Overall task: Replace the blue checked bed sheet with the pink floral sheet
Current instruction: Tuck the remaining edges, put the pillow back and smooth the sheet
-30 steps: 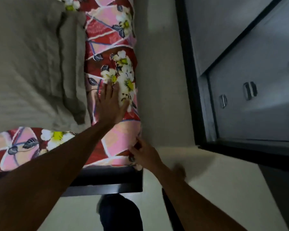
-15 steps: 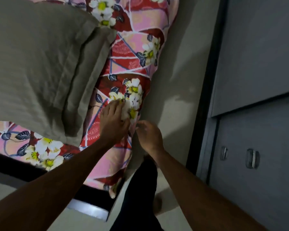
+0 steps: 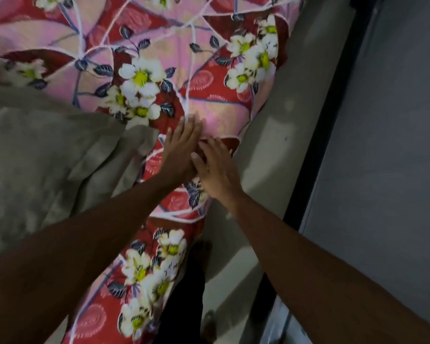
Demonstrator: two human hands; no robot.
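Hands, two, both flat with fingers straight: left hand [image 3: 181, 151] and right hand [image 3: 217, 171] press side by side, touching, on one pink floral sheet [image 3: 204, 68] spread over the bed, near the edge by the floor [image 3: 271, 120]. One olive-grey cloth [image 3: 47, 157] lies on the sheet; pillow or blanket unclear. One grey wardrobe [image 3: 395, 145] stands across the floor. Sheet ends cut off; foot [image 3: 201, 254] blurred.
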